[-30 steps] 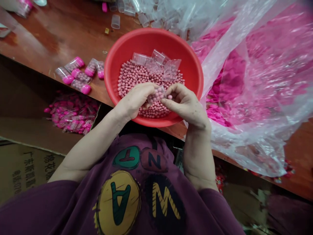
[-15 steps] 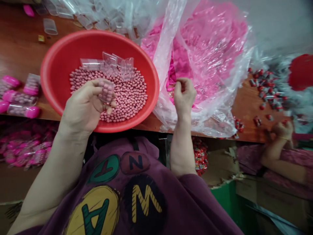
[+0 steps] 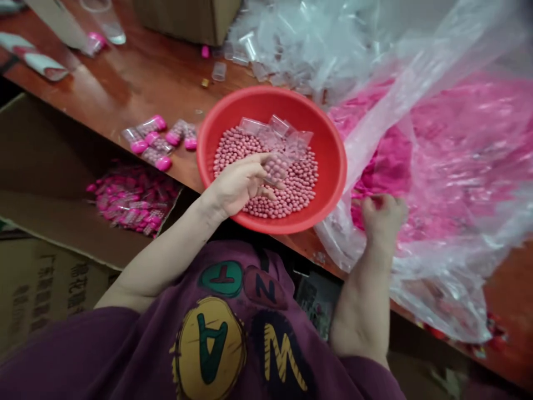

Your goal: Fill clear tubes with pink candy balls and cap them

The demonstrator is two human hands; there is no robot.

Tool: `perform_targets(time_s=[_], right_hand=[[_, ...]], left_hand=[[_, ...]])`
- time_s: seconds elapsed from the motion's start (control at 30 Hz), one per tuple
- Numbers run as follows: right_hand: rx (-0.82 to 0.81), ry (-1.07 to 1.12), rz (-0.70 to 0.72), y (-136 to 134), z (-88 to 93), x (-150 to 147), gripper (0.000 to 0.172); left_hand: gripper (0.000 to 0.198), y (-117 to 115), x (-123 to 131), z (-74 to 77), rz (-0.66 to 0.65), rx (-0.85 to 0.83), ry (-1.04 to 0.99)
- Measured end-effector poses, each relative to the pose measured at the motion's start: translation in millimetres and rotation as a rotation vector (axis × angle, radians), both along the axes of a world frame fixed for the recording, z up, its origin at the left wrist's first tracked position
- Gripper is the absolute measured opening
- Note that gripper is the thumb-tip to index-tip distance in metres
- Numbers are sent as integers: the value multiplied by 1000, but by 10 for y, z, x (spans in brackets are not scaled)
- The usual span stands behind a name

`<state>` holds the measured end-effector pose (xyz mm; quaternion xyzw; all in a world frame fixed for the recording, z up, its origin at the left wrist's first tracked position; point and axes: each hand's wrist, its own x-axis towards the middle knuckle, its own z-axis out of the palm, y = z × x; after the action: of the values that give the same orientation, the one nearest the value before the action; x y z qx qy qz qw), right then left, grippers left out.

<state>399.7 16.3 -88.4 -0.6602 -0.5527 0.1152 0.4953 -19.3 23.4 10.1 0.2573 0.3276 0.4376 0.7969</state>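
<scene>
My left hand (image 3: 239,183) is closed around a small clear plastic tube (image 3: 275,166) with pink beads in it. It holds the tube above a red basin (image 3: 339,166), where loose pink beads (image 3: 297,194) and several clear tubes (image 3: 281,128) lie. At the mouth of a clear plastic bag (image 3: 370,133), my right hand (image 3: 383,218) is bent, thumb and fingers drawn together. Bright pink pieces (image 3: 385,166) fill the bag. Whatever those right fingers may pinch is too blurred and hidden to make out.
Left of the basin, several bead-filled tubes with pink caps (image 3: 156,141) lie on the wooden table (image 3: 179,83). Below the table edge, a cardboard box (image 3: 50,166) holds many more. Clear tubes (image 3: 266,44) are heaped behind the basin, near a brown carton (image 3: 187,19).
The view has swung left, so the basin and bag sit farther right and the cardboard box shows. My left hand still holds the tube over the basin; my right hand stays at the bag's mouth.
</scene>
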Motion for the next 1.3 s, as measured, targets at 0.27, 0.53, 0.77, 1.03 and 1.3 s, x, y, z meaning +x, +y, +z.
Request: perform_targets(time_s=[0.27,0.53,0.77,1.03,1.3], right_hand=[[313,300,-128,-165,666,-1092,20],[134,31,449,-32,859,-2361,18],[246,-191,460,-218,821,-2457,31],[150,69,422,-156,839,-2394,29],[43,209,500,-97,796,-2379,21]], left_hand=[[12,-38,-29,20,10,-45,-57],[4,-85,21,-26,74,58,29],[7,-63,40,-33,134,16,24],[7,-81,35,-66,104,79,34],[6,-88,31,-77,84,144,59]])
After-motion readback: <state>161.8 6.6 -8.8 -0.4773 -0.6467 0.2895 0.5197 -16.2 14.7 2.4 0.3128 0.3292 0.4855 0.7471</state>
